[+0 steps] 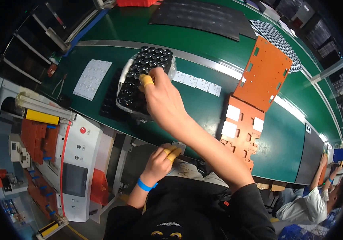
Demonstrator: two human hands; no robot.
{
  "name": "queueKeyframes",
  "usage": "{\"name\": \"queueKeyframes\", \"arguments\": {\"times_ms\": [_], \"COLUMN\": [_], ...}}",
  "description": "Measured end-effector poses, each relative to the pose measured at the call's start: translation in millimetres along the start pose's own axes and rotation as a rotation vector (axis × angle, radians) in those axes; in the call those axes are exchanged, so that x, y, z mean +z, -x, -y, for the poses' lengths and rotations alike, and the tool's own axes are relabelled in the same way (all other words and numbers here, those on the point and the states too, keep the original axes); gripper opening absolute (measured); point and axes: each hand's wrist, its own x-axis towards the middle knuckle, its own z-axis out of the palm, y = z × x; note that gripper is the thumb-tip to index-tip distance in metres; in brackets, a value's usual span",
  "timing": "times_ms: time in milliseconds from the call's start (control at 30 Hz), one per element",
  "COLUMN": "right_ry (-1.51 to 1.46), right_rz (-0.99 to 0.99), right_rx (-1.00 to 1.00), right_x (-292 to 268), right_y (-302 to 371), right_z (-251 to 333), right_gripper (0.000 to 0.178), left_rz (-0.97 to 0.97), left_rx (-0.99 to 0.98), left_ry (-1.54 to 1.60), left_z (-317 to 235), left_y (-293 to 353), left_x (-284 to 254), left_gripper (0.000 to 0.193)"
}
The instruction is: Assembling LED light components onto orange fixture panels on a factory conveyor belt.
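Observation:
My right hand (pixel 161 94) reaches over a bag-lined tray (pixel 120 89) packed with glossy black domed parts (pixel 145 60). Its fingers, one in a yellow finger cot, are pinched together at the parts; what lies between the tips is hidden. Close to my body at the bench's front edge, my left hand (pixel 160 162) wears yellow finger cots and a blue wrist strap. It grips a small white circuit board (pixel 180 146), partly covered by the fingers. Right of the tray lies a row of white circuit boards (pixel 197 83).
On the left rests a white board panel (pixel 92 79) near tweezers (pixel 60 86). An orange fixture (pixel 262 74) stands hinged open on the right, with white squares in its lower half. Black sheets (pixel 199 18) lie farther back. A machine (pixel 79 172) stands left; a co-worker (pixel 305 206) sits right.

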Motion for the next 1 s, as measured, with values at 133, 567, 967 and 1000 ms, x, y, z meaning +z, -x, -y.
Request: {"name": "queueKeyframes", "arguments": {"times_ms": [133,567,967,1000], "right_ry": [-0.540,-1.177,-0.414,-0.416], "right_rz": [0.168,-0.128,-0.228,-0.237], "right_rx": [0.209,1.024,0.612,0.621], "right_x": [-49.9,-136.5,-131.7,-131.3], "right_y": [44.0,241.1,265.5,267.4], "right_z": [9.1,-13.3,-8.9,-8.7], "right_gripper": [0.020,0.029,0.028,0.028], "left_rz": [-0.204,-0.093,-0.057,-0.001], "left_rx": [-0.014,-0.266,-0.422,-0.387], "left_ry": [-0.161,0.603,0.990,0.969], "left_z": [1.0,-59.8,-99.4,-99.2], "left_y": [-4.3,-33.2,-48.1,-48.7], "left_x": [-7.2,39.4,58.5,57.6], "left_gripper": [0.033,0.032,0.030,0.028]}}
